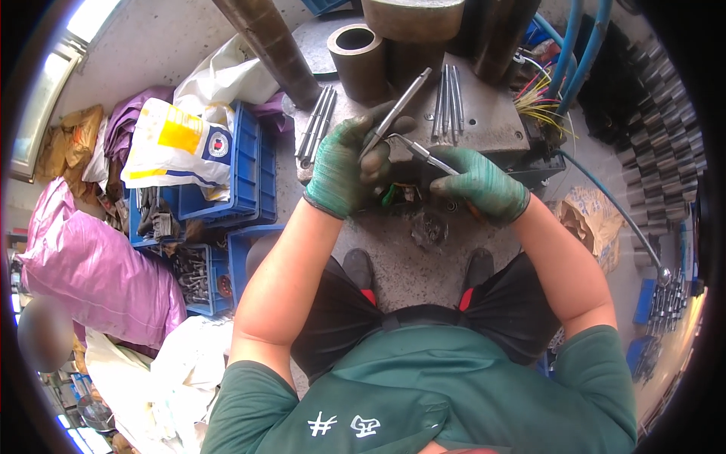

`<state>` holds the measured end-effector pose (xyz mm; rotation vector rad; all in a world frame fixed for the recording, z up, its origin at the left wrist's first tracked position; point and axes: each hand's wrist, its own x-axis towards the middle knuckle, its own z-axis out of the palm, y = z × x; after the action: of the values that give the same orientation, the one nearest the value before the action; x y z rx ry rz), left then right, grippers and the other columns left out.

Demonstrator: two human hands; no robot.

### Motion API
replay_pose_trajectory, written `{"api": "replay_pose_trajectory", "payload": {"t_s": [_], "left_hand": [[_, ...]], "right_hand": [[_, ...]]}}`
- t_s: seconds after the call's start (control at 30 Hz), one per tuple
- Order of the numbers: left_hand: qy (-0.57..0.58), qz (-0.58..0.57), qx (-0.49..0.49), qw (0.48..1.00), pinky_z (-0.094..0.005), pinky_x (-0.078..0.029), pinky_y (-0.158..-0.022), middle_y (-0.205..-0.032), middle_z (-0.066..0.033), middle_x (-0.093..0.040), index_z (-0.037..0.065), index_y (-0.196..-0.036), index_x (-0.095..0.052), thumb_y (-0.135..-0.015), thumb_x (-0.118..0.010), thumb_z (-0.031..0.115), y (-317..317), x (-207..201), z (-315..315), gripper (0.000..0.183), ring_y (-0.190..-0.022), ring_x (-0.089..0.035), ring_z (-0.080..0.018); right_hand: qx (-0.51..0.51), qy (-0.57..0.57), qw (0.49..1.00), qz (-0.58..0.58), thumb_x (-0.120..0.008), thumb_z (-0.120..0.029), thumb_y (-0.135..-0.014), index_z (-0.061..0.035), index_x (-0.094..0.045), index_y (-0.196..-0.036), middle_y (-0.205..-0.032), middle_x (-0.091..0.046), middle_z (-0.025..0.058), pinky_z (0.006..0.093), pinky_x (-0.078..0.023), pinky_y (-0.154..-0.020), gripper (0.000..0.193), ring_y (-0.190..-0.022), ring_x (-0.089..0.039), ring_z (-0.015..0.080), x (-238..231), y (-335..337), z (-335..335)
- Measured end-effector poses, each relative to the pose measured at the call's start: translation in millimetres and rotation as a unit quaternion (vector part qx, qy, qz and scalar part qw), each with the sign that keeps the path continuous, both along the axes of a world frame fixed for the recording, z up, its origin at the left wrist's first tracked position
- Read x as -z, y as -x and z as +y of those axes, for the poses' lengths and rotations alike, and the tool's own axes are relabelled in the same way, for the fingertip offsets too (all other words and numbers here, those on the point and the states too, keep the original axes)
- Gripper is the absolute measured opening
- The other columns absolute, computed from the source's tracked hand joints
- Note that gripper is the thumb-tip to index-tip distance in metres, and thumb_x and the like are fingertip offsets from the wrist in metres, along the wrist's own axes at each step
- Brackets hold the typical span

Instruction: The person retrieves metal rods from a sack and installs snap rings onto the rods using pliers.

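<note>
L hand (348,163) clamped on rod (408,94), tilted up to R; R hand (484,181) apart from L, gripping hooked tool (421,151), tip nr rod; both at near edge of grey table (491,121) w/ spare rods (457,102); crates (246,166), purple sack (98,261) on L; metal stacks (658,151) on R.

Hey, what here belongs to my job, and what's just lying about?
Likely part of the job:
Metal rod, in the left hand
Hook-tipped tool, in the right hand
Similar rods, in two groups on the metal bed

Apparently just lying about:
Pink sack
Yellow-and-white bag
Blue crate
Crumpled brown paper
</note>
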<state>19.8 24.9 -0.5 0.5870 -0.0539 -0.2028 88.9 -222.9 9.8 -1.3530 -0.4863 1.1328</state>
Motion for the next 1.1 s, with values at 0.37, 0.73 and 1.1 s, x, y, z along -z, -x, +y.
{"api": "replay_pose_trajectory", "payload": {"t_s": [0.37, 0.73, 1.1], "left_hand": [[-0.064, -0.021, -0.159, 0.985, -0.0201, -0.036, -0.044, -0.119, -0.0187, -0.066, 0.001, -0.153, -0.043, -0.094, -0.059, 0.002, 2.7, -10.4, 15.5, 0.062, -0.049, -0.040, -0.0043], [-0.090, 0.011, -0.239, 0.967, -0.0229, -0.042, -0.050, -0.110, -0.0150, -0.067, 0.000, -0.147, -0.048, -0.094, -0.056, 0.000, -5.6, 0.2, 14.8, 0.053, -0.056, -0.049, -0.0093], [-0.100, 0.041, -0.277, 0.955, -0.0333, -0.059, -0.068, -0.113, -0.0193, -0.069, 0.003, -0.134, -0.054, -0.097, -0.061, 0.008, -9.6, 6.1, 12.4, 0.037, -0.080, -0.069, -0.0231]], "right_hand": [[0.023, 0.099, 0.723, -0.683, -0.078, -0.012, -0.072, -0.0006, -0.070, -0.105, -0.130, -0.069, 0.0166, 0.0470, -0.054, -0.097, 0.035, -0.109, -0.067, 0.0384, 19.7, -2.6, 23.1], [-0.069, 0.278, 0.688, -0.667, -0.080, -0.020, -0.077, -0.0032, -0.071, -0.111, -0.114, -0.069, 0.0160, 0.0458, -0.057, -0.093, 0.039, -0.108, -0.069, 0.0360, 12.6, -6.6, 57.5], [0.041, 0.212, 0.652, -0.727, -0.078, -0.016, -0.076, -0.0068, -0.066, -0.100, -0.096, -0.068, 0.0124, 0.0446, -0.055, -0.083, 0.028, -0.092, -0.068, 0.0332, 37.9, -0.9, 47.4]]}}
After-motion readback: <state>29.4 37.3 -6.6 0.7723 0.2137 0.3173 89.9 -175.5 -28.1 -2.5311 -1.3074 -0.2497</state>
